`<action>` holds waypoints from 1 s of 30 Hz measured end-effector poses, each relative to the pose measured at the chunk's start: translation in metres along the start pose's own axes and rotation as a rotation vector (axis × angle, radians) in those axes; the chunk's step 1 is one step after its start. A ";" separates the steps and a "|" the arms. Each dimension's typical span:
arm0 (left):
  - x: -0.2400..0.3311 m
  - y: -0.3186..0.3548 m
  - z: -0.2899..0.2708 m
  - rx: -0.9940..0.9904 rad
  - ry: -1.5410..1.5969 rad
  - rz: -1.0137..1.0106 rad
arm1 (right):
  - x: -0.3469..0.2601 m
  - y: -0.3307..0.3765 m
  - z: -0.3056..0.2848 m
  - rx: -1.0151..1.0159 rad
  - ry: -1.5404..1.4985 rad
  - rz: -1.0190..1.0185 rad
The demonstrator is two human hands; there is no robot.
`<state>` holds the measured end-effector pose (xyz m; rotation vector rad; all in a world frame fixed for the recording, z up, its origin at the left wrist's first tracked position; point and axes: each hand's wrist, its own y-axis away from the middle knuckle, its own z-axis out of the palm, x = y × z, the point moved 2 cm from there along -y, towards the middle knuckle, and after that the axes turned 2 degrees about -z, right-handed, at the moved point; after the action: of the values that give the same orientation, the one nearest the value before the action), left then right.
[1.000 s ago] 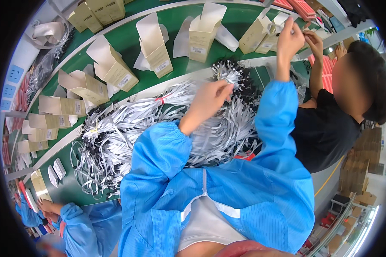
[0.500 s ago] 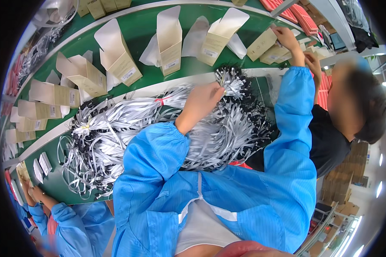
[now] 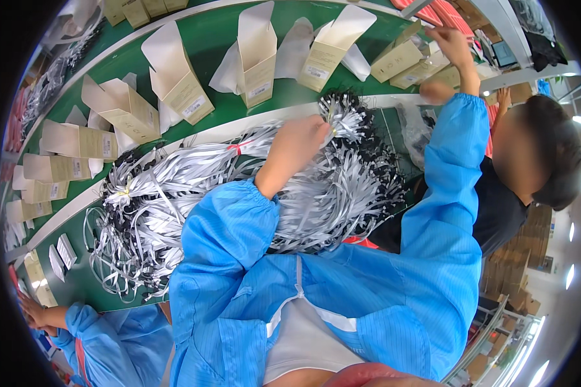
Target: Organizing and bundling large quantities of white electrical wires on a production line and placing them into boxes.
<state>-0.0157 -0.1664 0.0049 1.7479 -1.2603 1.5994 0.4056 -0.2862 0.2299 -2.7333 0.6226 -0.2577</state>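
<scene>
My left hand lies over a heap of white flat straps with black ends. Its fingers are curled closed at the tied end of a small strap bundle; the fingertips are partly hidden. Out to the far right, my right hand is raised by the beige cartons, fingers apart, and nothing shows in them. Just left of it stands a beige carton with its flap up. A second carton lies beside that one, partly covered by other things.
Several open beige cartons stand in an arc on the green bench. White small boxes lie at the left. A co-worker in black is close at the right, with a blurred hand near the cartons. Another in blue works at lower left.
My right hand has come away from the carton, moving right and up; the carton's flap now stands open. My left hand has shifted slightly left. The view has moved a little.
</scene>
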 end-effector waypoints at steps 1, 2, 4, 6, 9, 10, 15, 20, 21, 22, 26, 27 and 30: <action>0.001 0.001 -0.004 0.015 -0.014 -0.006 | -0.012 0.004 -0.008 -0.007 -0.006 -0.001; 0.000 0.003 -0.009 0.037 -0.028 -0.016 | -0.039 0.014 -0.022 0.081 -0.088 0.043; 0.002 0.003 -0.018 0.030 -0.027 -0.010 | -0.059 0.043 -0.033 0.170 -0.165 0.103; 0.006 0.001 -0.028 0.019 -0.031 0.018 | -0.064 0.075 -0.027 0.249 -0.225 0.110; 0.013 -0.001 -0.035 0.017 -0.050 0.008 | -0.042 0.086 0.015 0.275 -0.151 0.190; 0.013 0.001 -0.036 0.021 -0.058 0.000 | -0.031 0.086 0.035 0.255 -0.052 0.254; 0.012 0.005 -0.034 0.013 -0.059 -0.020 | -0.054 0.084 0.088 0.415 -0.146 0.223; 0.011 0.001 -0.038 0.006 -0.105 0.023 | -0.067 0.085 0.073 0.884 -0.119 0.082; 0.012 0.002 -0.040 -0.004 -0.116 0.032 | -0.073 0.087 0.063 0.861 -0.176 0.100; 0.013 0.006 -0.044 -0.011 -0.113 -0.012 | -0.085 0.090 0.049 0.835 -0.236 0.120; 0.020 0.001 -0.067 0.012 -0.089 0.032 | -0.211 0.140 -0.003 -0.050 -0.865 0.028; 0.021 0.000 -0.073 0.027 -0.083 0.041 | -0.256 0.161 -0.007 -0.343 -0.901 0.006; 0.019 0.009 -0.081 0.036 -0.090 0.035 | -0.339 0.206 0.016 -0.485 -0.772 -0.624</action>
<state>-0.0681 -0.1102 0.0386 1.8482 -1.3175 1.5877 0.0280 -0.3059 0.1082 -3.0432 -0.4380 0.8855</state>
